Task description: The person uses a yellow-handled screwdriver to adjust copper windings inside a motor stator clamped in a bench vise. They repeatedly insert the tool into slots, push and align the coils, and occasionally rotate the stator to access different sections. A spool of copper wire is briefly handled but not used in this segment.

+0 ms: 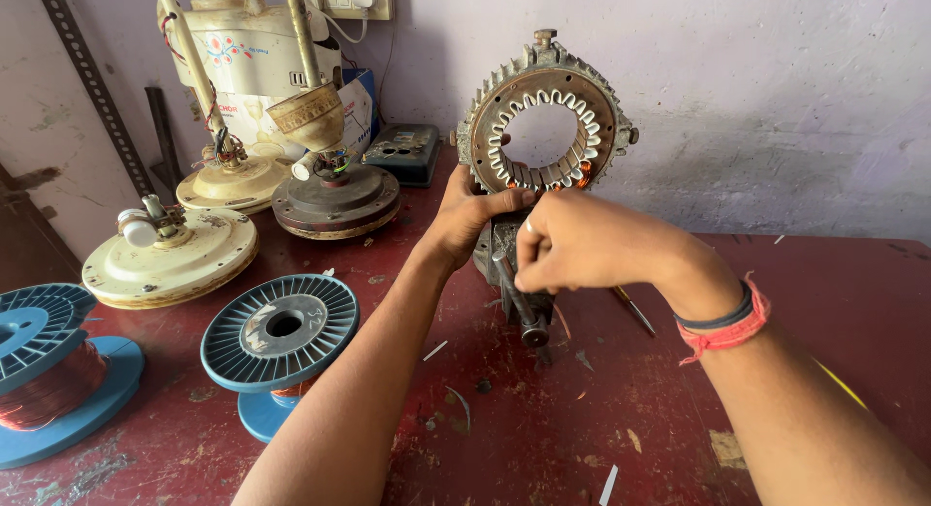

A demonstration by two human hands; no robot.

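Worn red bench [582,419] against a pale wall, w/ paint chipped off and bits of scrap lying about. Stator ring [543,113] stands upright at the back centre, clamped in a small vise [504,263]; white slot liners show round its inner edge, some copper at the bottom. Left hand [465,215] grips the ring's lower rim, thumb laid across the front. Right hand [572,244] is closed around the top of the vise handle [519,297], fingers curled; red thread and dark band on that wrist.

Risk, as I judge it: ring sits tall above the jaws, so if the clamp slackens it could tip fwd or drop onto the bench, bending liners or nicking copper. Left thumb is close to the jaws, so a pinch is possible.

Around: two blue wire spools [281,331] [44,370] at left, near one w/in elbow reach of the left forearm and liable to be knocked. Cream fan motors [170,254] and a brown one [335,195] further back, well apart. Thin screwdriver [635,312] lies just right of the vise, under the right wrist.
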